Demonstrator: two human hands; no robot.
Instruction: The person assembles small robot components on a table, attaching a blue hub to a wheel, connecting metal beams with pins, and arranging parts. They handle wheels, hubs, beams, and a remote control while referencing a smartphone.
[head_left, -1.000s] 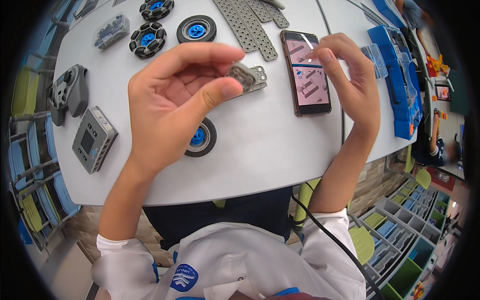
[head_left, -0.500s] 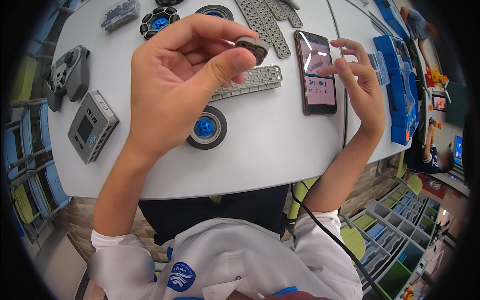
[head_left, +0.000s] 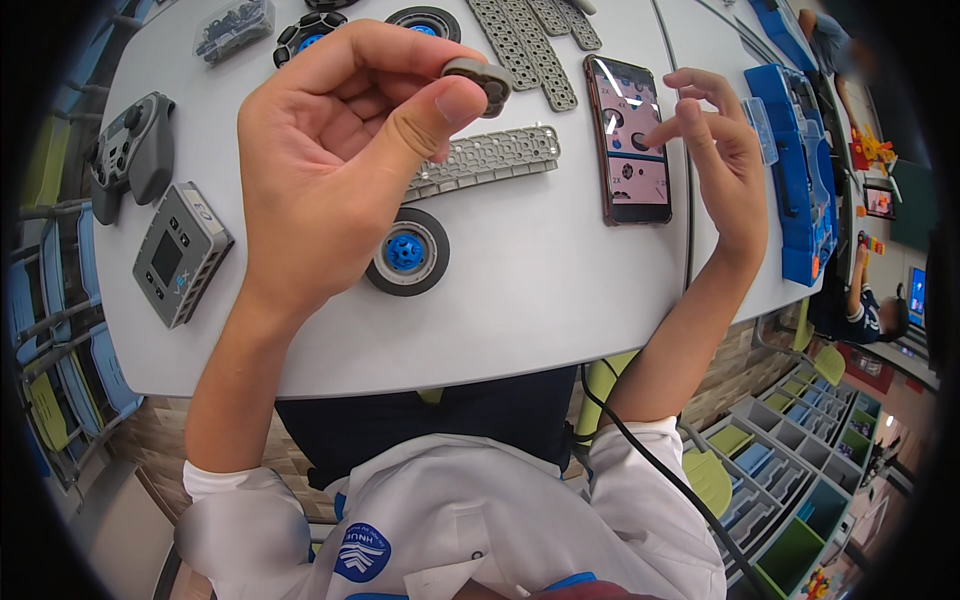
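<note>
My left hand (head_left: 330, 170) is raised over the table, pinching a small grey plastic connector piece (head_left: 484, 82) between thumb and forefinger. At the screen of a smartphone (head_left: 640, 190) hovers my right hand (head_left: 715, 160), its fingers spread and one fingertip at or just above the glass. Pictures of parts show on the screen. A grey perforated beam (head_left: 500, 158) lies beyond my left hand, which covers its left end. Beside my left wrist rests a black-tyred wheel (head_left: 408, 252) with a blue hub.
To the left are a grey game controller (head_left: 135, 155) and a grey control brick (head_left: 182, 255). More wheels (head_left: 425, 22), flat perforated beams (head_left: 525, 50) and a clear box of small parts (head_left: 235, 30) lie at the back. A blue case (head_left: 800, 170) stands right. A black cable (head_left: 660, 465) hangs by my right arm.
The phone screen has scrolled to different part pictures. My left hand has shifted slightly left and up with the connector piece. My right hand stays at the phone.
</note>
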